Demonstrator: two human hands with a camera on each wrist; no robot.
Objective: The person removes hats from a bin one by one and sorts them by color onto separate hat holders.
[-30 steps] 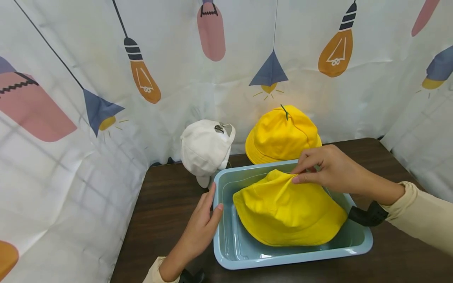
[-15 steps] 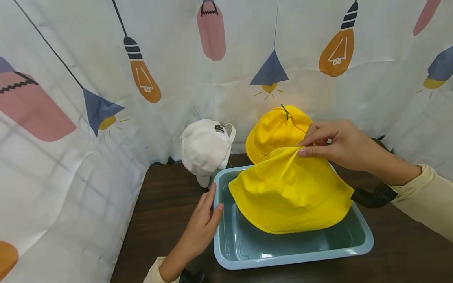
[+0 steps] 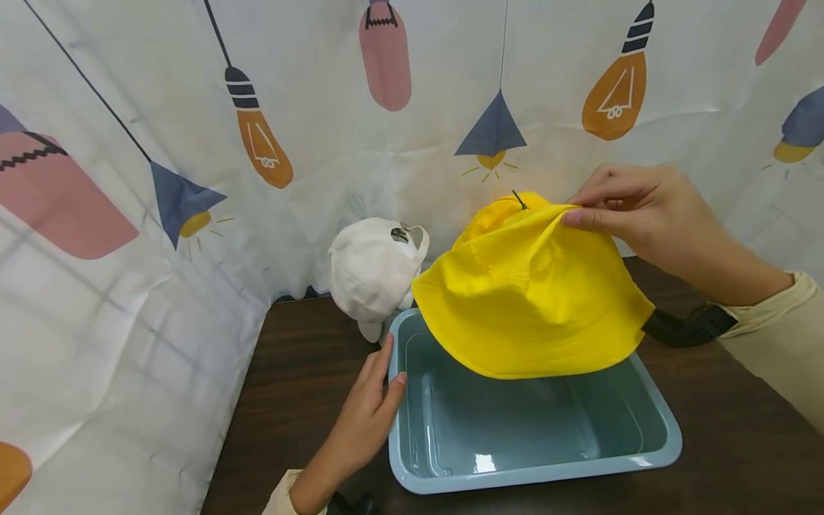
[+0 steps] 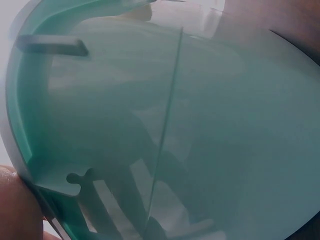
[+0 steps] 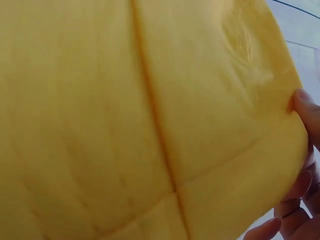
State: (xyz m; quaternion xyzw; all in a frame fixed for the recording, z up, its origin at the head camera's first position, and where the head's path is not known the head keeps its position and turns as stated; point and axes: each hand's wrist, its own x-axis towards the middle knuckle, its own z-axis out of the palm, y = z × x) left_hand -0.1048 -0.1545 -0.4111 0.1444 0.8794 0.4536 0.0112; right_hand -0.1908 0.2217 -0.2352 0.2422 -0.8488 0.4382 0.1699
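In the head view, my right hand [image 3: 650, 207] pinches the top of a soft yellow bucket hat [image 3: 534, 307], its brim hanging over the back part of a light blue plastic basin [image 3: 534, 472]. The hat's seamed yellow cloth [image 5: 90, 100] fills most of the right wrist view, with thumb and fingers at its right edge. My left hand [image 3: 360, 411] rests at the basin's left rim, fingers straight. The basin's wall [image 4: 200, 125] fills the left wrist view. Behind the held hat, a second yellow hat [image 3: 479, 218] with a small green stem on top is partly hidden.
A white cap [image 3: 370, 268] sits behind the basin's back left corner, its metal buckle and strap showing. All of this stands on a dark wood-grain table [image 3: 290, 379]. A white curtain [image 3: 322, 143] printed with lamps and bulbs closes off the back and sides.
My right hand has lifted the bucket hat up out of the basin and slightly toward the right, so it now covers much of the second yellow hat. The left hand has stayed in place.
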